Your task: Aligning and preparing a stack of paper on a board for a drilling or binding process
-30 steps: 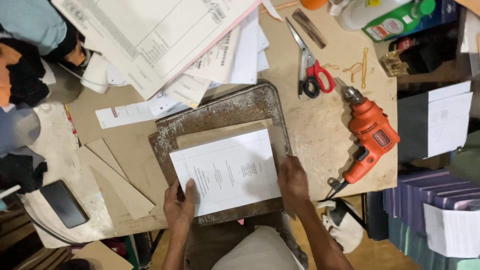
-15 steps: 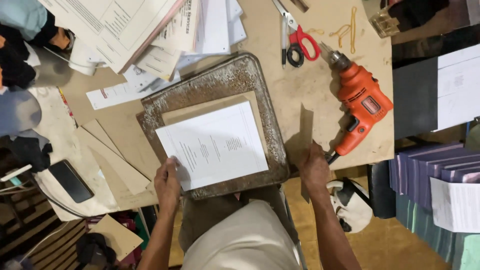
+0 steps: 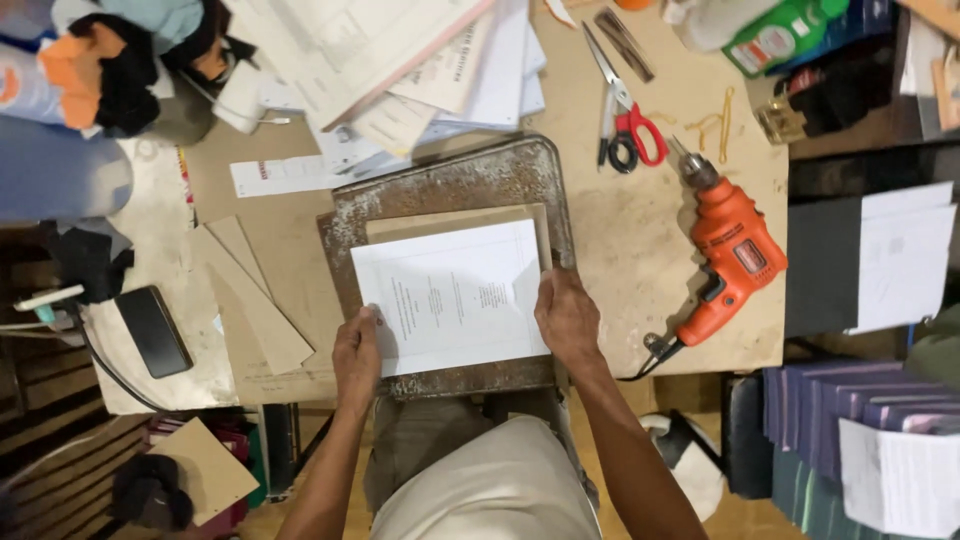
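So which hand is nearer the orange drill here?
The right hand. It rests on the right edge of the white paper stack, just left of the orange drill; the left hand holds the stack's far lower-left corner.
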